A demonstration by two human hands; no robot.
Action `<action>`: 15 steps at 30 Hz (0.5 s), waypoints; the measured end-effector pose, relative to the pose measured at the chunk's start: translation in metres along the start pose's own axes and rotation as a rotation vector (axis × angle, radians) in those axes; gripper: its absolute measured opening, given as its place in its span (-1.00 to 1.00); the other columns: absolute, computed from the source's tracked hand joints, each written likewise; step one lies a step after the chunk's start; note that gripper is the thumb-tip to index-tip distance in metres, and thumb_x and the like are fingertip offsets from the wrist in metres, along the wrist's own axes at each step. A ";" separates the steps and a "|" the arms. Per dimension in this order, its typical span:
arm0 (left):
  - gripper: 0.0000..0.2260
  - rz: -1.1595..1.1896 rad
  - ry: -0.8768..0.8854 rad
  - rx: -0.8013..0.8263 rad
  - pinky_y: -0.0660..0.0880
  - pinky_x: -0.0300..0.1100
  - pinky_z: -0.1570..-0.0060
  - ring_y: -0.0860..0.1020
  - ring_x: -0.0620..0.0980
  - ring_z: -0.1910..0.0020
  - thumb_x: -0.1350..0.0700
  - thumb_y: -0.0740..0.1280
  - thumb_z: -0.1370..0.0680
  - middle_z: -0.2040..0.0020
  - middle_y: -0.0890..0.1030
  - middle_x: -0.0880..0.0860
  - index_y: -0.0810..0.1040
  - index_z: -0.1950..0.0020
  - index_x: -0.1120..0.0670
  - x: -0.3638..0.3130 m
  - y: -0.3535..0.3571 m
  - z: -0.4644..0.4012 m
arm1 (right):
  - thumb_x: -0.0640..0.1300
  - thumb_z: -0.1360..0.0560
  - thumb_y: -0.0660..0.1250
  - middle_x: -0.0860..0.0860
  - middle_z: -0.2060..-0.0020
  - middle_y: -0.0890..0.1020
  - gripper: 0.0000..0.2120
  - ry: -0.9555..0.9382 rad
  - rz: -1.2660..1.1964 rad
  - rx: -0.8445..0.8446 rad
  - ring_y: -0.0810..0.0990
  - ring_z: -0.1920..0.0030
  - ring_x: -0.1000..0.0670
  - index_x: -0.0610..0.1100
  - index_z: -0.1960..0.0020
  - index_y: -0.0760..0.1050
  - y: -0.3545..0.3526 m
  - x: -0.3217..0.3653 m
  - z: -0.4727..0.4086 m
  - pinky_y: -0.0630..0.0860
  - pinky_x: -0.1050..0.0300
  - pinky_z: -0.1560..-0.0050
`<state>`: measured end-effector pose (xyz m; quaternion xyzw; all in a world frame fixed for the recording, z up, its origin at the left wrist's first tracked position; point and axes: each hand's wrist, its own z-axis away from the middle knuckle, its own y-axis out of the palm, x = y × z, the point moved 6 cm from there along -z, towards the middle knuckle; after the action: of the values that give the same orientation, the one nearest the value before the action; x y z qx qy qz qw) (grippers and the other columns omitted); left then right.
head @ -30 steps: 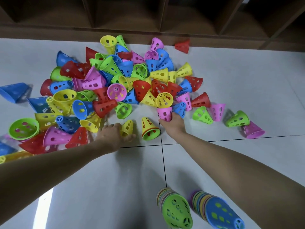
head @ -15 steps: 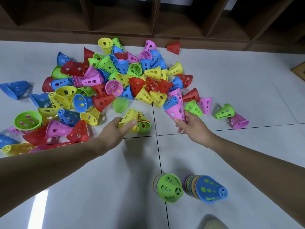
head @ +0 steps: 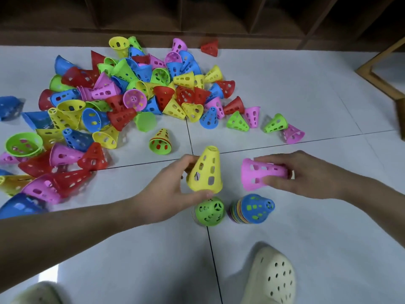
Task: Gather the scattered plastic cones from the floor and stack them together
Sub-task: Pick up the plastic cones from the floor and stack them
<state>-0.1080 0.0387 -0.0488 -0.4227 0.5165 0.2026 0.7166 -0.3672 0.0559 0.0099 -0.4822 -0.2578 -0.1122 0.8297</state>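
Observation:
My left hand point(head: 166, 191) grips a yellow perforated cone point(head: 206, 172), held upright just above a stack topped by a green cone point(head: 209, 211). My right hand point(head: 306, 175) holds a pink cone point(head: 260, 173) on its side, wide end to the left, above and right of a second stack topped by a blue cone point(head: 254, 208). A big pile of loose cones point(head: 122, 95) in several colours covers the floor at the upper left. One small nested stack with a green base point(head: 160, 142) lies apart, nearer my hands.
White tiled floor point(head: 306, 95) stretches to the right of the pile. Dark wooden shelving point(head: 197, 16) runs along the back. A wooden frame leg point(head: 381, 84) stands at the right. My cream clogs point(head: 271, 277) are at the bottom.
Both hands lifted a cone each from the pile's edge and drew back toward me. They now hover over the two stacks; the view has tilted down, showing my shoes.

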 end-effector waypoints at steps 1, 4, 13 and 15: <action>-0.51 -0.033 0.034 0.023 0.37 -0.35 -0.06 0.52 -0.16 -0.08 -0.17 0.51 -0.40 -0.03 0.57 -0.22 0.44 -0.25 -0.11 -0.003 0.006 0.002 | -0.01 -0.54 0.41 0.10 0.21 0.66 -0.68 0.004 0.020 0.028 0.48 0.31 0.10 0.26 -0.25 0.53 0.001 0.000 0.005 0.52 0.19 0.17; -0.47 -0.168 0.130 0.099 0.38 -0.29 -0.13 0.48 -0.16 -0.11 -0.21 0.53 -0.40 -0.10 0.55 -0.18 0.42 -0.25 -0.08 -0.010 0.022 0.007 | 0.06 -0.45 0.44 0.16 0.30 0.61 -0.75 0.066 0.135 0.083 0.49 0.31 0.11 0.18 -0.13 0.59 0.005 -0.001 0.015 0.48 0.24 0.23; -0.41 -0.425 0.200 0.247 0.37 -0.22 -0.29 0.46 -0.11 -0.24 -0.17 0.49 -0.45 -0.29 0.52 -0.10 0.35 -0.40 -0.09 0.027 0.051 0.003 | 0.28 -0.35 0.35 0.14 0.24 0.59 -0.63 0.122 0.413 0.200 0.57 0.17 0.10 0.25 -0.13 0.48 0.046 -0.029 0.011 0.54 0.11 0.11; -0.42 -0.472 0.246 0.257 0.39 -0.17 -0.31 0.46 -0.08 -0.28 -0.15 0.49 -0.46 -0.33 0.52 -0.07 0.40 -0.41 -0.02 0.034 0.055 0.002 | 0.34 -0.35 0.40 0.11 0.27 0.53 -0.59 0.158 0.391 0.233 0.51 0.18 0.15 0.28 -0.15 0.45 0.049 -0.032 0.009 0.41 0.21 0.20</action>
<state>-0.1338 0.0662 -0.1011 -0.4583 0.5081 -0.0896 0.7238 -0.3756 0.0862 -0.0395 -0.4139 -0.1051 0.0437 0.9032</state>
